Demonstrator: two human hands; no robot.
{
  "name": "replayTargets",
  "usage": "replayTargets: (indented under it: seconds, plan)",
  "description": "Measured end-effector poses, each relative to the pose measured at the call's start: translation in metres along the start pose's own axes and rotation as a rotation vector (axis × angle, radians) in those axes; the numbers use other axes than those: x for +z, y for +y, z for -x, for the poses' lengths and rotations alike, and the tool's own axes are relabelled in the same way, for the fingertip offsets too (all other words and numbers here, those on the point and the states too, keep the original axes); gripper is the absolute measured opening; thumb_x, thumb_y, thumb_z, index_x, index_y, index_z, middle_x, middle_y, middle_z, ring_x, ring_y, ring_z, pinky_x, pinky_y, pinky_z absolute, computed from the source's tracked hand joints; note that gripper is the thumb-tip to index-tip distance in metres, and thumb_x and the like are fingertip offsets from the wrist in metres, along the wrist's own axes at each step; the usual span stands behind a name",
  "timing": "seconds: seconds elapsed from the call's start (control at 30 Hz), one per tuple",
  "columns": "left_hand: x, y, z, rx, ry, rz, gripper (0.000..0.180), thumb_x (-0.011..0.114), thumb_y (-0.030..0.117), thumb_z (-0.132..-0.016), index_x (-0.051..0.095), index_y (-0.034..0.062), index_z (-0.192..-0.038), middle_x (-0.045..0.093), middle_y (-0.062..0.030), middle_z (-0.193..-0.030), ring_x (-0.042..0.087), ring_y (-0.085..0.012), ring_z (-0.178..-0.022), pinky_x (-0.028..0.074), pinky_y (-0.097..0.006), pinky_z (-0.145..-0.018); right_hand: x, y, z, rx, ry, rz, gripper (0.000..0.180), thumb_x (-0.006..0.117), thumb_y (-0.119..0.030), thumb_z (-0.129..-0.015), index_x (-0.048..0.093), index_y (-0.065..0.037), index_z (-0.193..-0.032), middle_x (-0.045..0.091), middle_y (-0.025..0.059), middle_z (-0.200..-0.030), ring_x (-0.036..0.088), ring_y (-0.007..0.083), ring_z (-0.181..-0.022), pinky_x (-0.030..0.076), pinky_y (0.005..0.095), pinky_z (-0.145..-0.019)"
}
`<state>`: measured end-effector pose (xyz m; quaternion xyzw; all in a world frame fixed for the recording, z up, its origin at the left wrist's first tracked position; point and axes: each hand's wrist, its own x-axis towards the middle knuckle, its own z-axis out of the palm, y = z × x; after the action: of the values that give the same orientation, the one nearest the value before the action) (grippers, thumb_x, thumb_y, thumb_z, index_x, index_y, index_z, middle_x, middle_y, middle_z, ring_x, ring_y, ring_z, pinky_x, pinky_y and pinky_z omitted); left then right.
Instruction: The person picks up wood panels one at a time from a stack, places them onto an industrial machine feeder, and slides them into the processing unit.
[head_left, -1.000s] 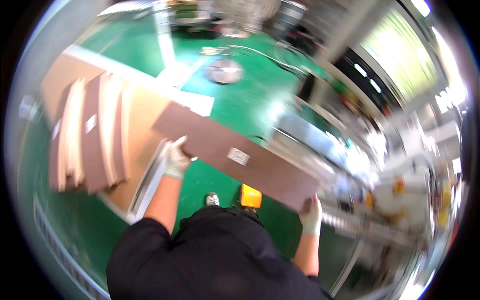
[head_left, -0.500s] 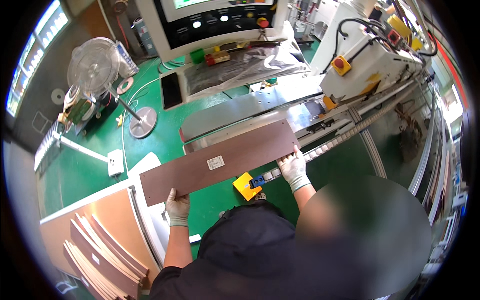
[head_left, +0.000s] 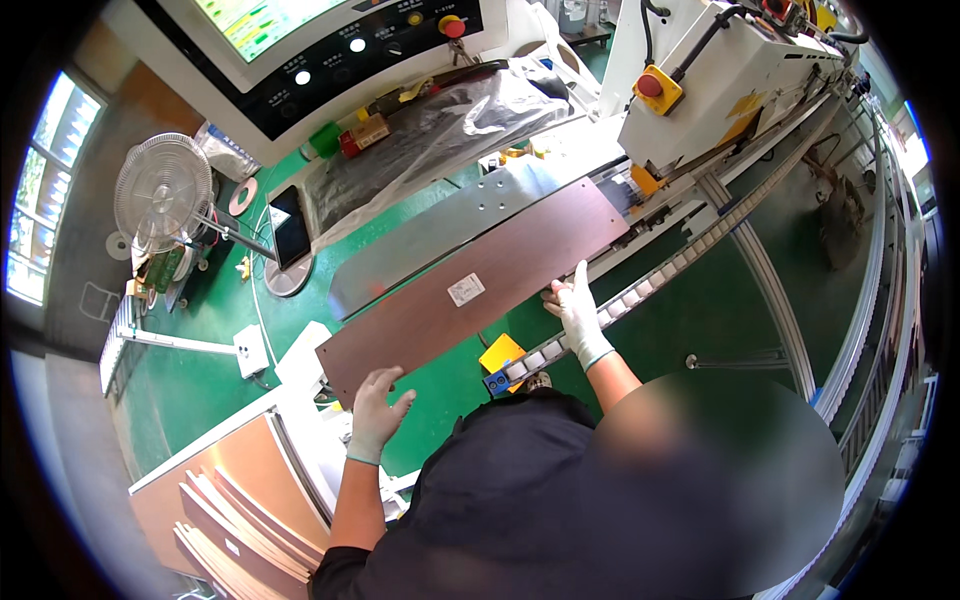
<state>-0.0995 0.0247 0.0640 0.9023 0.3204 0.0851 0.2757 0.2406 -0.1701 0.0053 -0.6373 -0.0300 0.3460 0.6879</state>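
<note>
A long brown board [head_left: 540,250] with a white label [head_left: 466,290] lies at a slant along the machine's metal bed [head_left: 440,235]. My left hand [head_left: 376,418], in a pale glove, is open beside the board's near left corner, its fingertips close to the edge. The gloved right hand [head_left: 574,312] is at the near edge toward the right end, fingers apart and not wrapped round the board; whether they touch it is hard to tell.
A control panel [head_left: 350,60] stands ahead, with a phone [head_left: 290,228] and plastic sheeting [head_left: 430,150] below it. The white machine head [head_left: 720,95] carries a red stop button [head_left: 650,86]. Several brown boards [head_left: 245,530] are stacked at lower left. A fan [head_left: 165,190] stands far left.
The board has moved away from me and right, onto the metal bed. Both hands have loosened from its edge. My view has turned and shifted.
</note>
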Motion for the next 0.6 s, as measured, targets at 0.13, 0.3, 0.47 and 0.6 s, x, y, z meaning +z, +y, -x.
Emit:
replayTargets:
  seconds: [0.13,0.3,0.47,0.6]
  plan:
    - [0.018,0.004,-0.022,0.117,0.093,-0.327,0.055,0.078,0.032,-0.078,0.064,0.0091,-0.127,0.061,-0.0123,-0.122,0.061,-0.0327,-0.108,0.047,-0.046,-0.093,-0.003,-0.002,-0.006,0.032,-0.041,0.058,0.094,0.056,-0.014,-0.101,-0.018,-0.01,-0.158,0.06,0.0215,-0.119,0.067,0.0247,-0.095,0.057,0.0368,-0.083]
    - [0.027,-0.001,-0.054,0.097,0.066,-0.327,0.056,0.081,0.031,-0.075,0.066,0.0116,-0.125,0.061,-0.0104,-0.11,0.061,-0.0313,-0.1,0.049,-0.045,-0.086,-0.023,-0.021,-0.009,-0.063,-0.097,0.678,0.102,0.062,-0.026,-0.097,-0.016,0.01,-0.152,0.071,0.0204,-0.107,0.07,0.0311,-0.092,0.054,0.0368,-0.087]
    - [0.033,0.024,-0.064,0.1,0.056,-0.315,0.058,0.083,0.027,-0.072,0.067,0.0082,-0.124,0.06,-0.0133,-0.107,0.061,-0.0334,-0.096,0.05,-0.045,-0.084,-0.047,-0.049,-0.013,-0.026,-0.197,0.89,0.105,0.061,-0.032,-0.096,-0.016,0.015,-0.149,0.071,0.022,-0.109,0.069,0.0372,-0.097,0.052,0.0402,-0.093]
    - [0.038,0.038,-0.068,0.05,0.049,-0.313,0.058,0.083,0.025,-0.072,0.067,0.007,-0.124,0.059,-0.0151,-0.11,0.06,-0.0348,-0.099,0.05,-0.045,-0.085,-0.059,-0.059,-0.019,0.014,-0.3,0.748,0.107,0.061,-0.031,-0.097,-0.02,0.018,-0.146,0.071,0.0208,-0.104,0.07,0.0348,-0.093,0.052,0.0388,-0.091]
